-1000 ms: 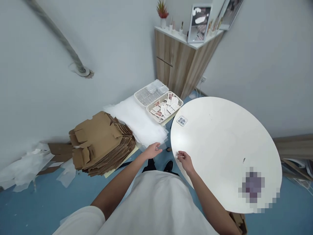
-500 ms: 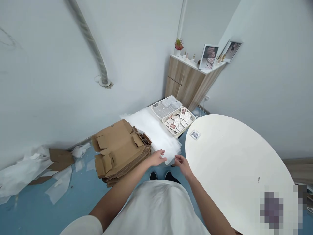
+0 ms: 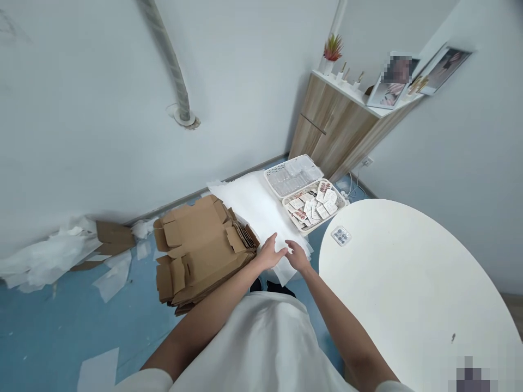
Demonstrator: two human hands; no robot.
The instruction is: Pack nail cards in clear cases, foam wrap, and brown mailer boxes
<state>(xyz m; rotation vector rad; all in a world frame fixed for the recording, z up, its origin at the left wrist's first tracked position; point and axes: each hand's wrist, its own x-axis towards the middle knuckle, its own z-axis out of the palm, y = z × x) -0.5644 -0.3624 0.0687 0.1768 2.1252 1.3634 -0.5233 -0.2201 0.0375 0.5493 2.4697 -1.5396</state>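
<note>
My left hand (image 3: 269, 253) is held over the near end of a stack of thin white sheets (image 3: 255, 204), its thumb and fingers apart. Close beside it, my right hand (image 3: 297, 256) hovers above the same sheets with fingers spread and slightly bent. The fingertips of the two hands nearly meet, and nothing shows between them. Whether they touch the top sheet I cannot tell. Left of the sheets lies a pile of flattened brown cardboard boxes (image 3: 204, 234), just beyond my left wrist.
Behind the sheets stand a basket of small printed cards (image 3: 312, 209) and a basket of clear plastic cases (image 3: 292, 177). To the right is a round white table (image 3: 400, 272) with a small clear case (image 3: 341, 236) on it. Scrap packing material (image 3: 57, 250) lies along the wall.
My hands have come closer together and moved forward over the sheets. The view has shifted, so the cabinet and table appear farther right.
</note>
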